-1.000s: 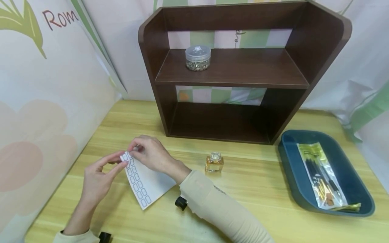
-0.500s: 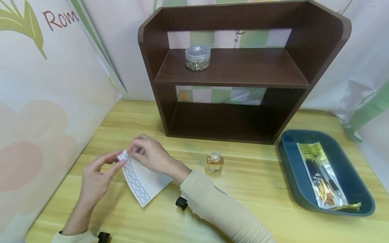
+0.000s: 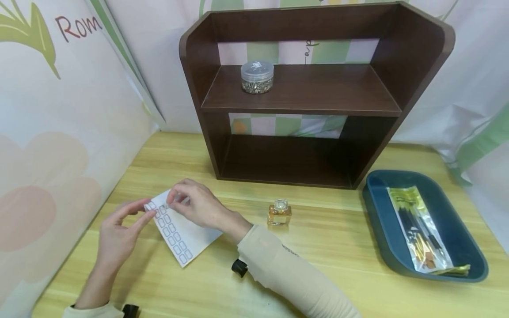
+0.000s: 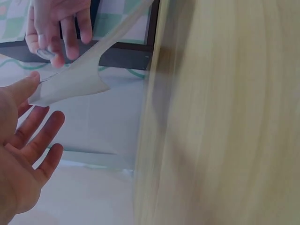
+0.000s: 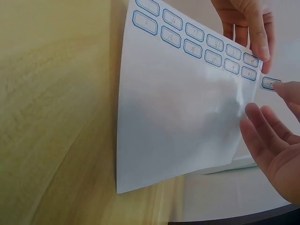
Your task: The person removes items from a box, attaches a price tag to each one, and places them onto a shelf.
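A white sheet of blue-bordered label stickers [image 3: 192, 232] is held up off the table, its labels in two rows along one edge. My left hand [image 3: 119, 232] pinches its far left corner between thumb and forefinger, the other fingers spread loosely in the left wrist view. My right hand [image 3: 199, 205] pinches one small label sticker [image 5: 270, 84] between thumb and forefinger. In the right wrist view that sticker is apart from the sheet, just past its edge, and small handwritten marks show on the labels. A small perfume bottle [image 3: 279, 213] with amber liquid stands right of the hands.
Behind stands a dark brown two-tier shelf [image 3: 302, 108] with a clear lidded jar [image 3: 257, 77] of small metallic bits on its upper board. At the right, a blue tray [image 3: 377, 216] holds a clear packet of brushes [image 3: 419, 234]. A patterned cloth wall [image 3: 71, 132] borders the left.
Both hands stay near each other while the sheet shifts leftward with the left hand. The right hand, nearly still, now has the sticker off the sheet's edge.
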Motion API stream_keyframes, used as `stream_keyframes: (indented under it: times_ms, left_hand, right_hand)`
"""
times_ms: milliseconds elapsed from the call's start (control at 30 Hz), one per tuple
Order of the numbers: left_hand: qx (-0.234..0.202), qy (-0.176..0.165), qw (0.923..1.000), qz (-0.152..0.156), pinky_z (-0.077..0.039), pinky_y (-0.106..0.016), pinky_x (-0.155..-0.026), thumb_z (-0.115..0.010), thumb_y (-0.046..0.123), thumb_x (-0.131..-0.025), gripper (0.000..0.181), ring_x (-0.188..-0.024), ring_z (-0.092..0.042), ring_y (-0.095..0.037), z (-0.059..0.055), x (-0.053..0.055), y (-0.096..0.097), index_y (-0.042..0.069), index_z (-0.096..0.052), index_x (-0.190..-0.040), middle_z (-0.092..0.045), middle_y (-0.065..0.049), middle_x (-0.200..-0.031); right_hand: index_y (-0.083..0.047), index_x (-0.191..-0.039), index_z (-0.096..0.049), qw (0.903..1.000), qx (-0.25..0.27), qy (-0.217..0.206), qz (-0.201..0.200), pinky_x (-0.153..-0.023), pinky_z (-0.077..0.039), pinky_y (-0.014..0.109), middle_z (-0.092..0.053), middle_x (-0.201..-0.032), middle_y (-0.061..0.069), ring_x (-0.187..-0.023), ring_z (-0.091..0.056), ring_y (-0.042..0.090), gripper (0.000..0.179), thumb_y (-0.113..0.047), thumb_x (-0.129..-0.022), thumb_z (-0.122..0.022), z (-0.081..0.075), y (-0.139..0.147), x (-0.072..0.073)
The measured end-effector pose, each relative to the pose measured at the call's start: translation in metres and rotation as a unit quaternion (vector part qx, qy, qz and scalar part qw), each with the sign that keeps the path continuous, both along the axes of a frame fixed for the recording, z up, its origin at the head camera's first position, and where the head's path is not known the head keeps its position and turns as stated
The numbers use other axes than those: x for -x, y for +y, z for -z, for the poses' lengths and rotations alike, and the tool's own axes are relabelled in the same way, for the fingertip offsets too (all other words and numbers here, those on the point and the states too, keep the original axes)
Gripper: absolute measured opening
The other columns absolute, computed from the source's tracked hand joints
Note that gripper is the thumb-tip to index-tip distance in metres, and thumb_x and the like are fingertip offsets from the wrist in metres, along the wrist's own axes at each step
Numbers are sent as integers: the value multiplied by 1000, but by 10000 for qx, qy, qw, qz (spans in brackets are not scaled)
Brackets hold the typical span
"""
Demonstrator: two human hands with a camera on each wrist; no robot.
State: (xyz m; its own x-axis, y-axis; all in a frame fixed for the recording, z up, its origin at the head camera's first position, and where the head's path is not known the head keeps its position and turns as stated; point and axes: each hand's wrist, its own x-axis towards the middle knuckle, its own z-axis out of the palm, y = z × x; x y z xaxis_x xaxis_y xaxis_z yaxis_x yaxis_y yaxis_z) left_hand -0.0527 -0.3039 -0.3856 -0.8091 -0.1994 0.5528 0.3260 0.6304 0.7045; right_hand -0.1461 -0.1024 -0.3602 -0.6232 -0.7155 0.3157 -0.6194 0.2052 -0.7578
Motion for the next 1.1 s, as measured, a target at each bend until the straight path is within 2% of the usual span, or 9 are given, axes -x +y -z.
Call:
stream_keyframes:
  times_ms: [167, 367, 500, 567, 667, 733, 767, 933, 1100]
  left_hand:
    - [338, 207, 9992, -52, -43, -13, -88, -82, -17, -70, 42, -97, -59, 1, -1, 1, -7, -3, -73, -108, -71, -18, -103]
    - [836, 168, 9956, -383, -41, -8, -88, -85, -14, -68, 40, -96, -56, 6, 3, 3, -18, -5, -73, -106, -71, -18, -102]
    - [1338, -59, 9888, -663, -37, -4, -88, -87, -8, -69, 38, -92, -62, -12, 6, 3, -26, -4, -73, -104, -71, -20, -101]
    - [1655, -164, 9830, -776, -43, -13, -88, -88, -3, -69, 39, -90, -65, -25, 6, 3, -29, -3, -73, -105, -71, -20, -102]
    - [2106, -135, 9744, -779, -51, -38, -86, -89, 1, -69, 41, -89, -66, -39, 6, 4, -35, -3, -73, -106, -70, -22, -103]
    - [2355, -109, 9690, -739, -48, -55, -80, -90, 3, -68, 43, -90, -66, -43, 6, 5, -39, -3, -72, -107, -69, -24, -104]
    - [2447, -119, 9668, -719, -47, -59, -80, -90, 4, -68, 43, -90, -65, -45, 6, 6, -40, -3, -72, -107, -69, -25, -104]
    - [2865, -357, 9551, -669, -46, -64, -79, -90, 8, -67, 44, -88, -65, -47, 10, 5, -45, -2, -72, -106, -69, -25, -103]
    - [2982, -451, 9515, -607, -47, -66, -77, -91, 8, -66, 44, -84, -66, -47, 13, 3, -48, -1, -72, -105, -69, -24, -101]
  right_hand:
    - [-13, -99, -66, 9998, -29, -59, -208, -77, -49, 9, -61, -108, -2, -90, -59, 0, 6, -9, -96, -70, 0, 4, -5]
    - [-13, -97, -65, 9985, 53, -236, -499, -74, -51, 11, -62, -103, -4, -85, -59, 0, 8, -9, -94, -72, 0, 11, -14]
    - [-12, -97, -65, 9957, 90, -560, -738, -72, -53, 12, -65, -102, 0, -83, -60, -1, 9, -7, -93, -73, -1, 20, -20]
    - [-11, -97, -66, 9943, 81, -686, -807, -72, -54, 14, -66, -102, 0, -83, -60, -2, 9, -6, -93, -73, -1, 25, -23]
    - [-11, -96, -66, 9928, 84, -872, -813, -73, -55, 16, -66, -101, -4, -83, -60, -2, 9, -6, -92, -73, -3, 33, -27]
    - [-11, -96, -66, 9919, 106, -975, -806, -74, -55, 17, -66, -101, -6, -83, -60, -1, 10, -6, -92, -73, -4, 39, -28]
    - [-12, -95, -66, 9911, 122, -1051, -802, -74, -55, 18, -66, -101, -7, -83, -61, -1, 10, -7, -92, -73, -5, 42, -29]
    - [-13, -95, -66, 9871, 224, -1385, -773, -75, -57, 25, -68, -99, -9, -83, -61, 3, 10, -6, -92, -73, -8, 58, -35]
    - [-13, -96, -67, 9845, 346, -1580, -684, -76, -58, 29, -68, -99, -13, -84, -62, 7, 11, -6, -92, -74, -9, 76, -38]
